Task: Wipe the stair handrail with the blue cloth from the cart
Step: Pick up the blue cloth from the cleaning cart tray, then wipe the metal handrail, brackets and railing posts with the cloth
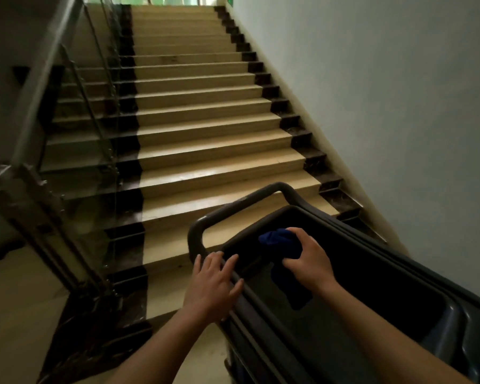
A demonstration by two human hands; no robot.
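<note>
Viewed from the foot of a staircase (205,112). Dark grey cart (372,286) at lower right, top tray open, curved push handle (233,206) toward the stairs.

Right hand (306,259) inside the tray, fingers curled and closed around the blue cloth (279,241). Cloth bunched under the fingertips, one end trailing down below the palm into the tray; lifted clear of the tray floor or resting on it: cannot tell.

Left hand (215,284) laid flat on the near rim of the tray, fingers spread wide, gripping nothing.

Stair handrail (43,79) at far left, metal, rising along the steps above glass panels (81,162) on metal posts. Well apart from both hands and from the cloth. Pale wall (399,92) along the right of the stairs.
</note>
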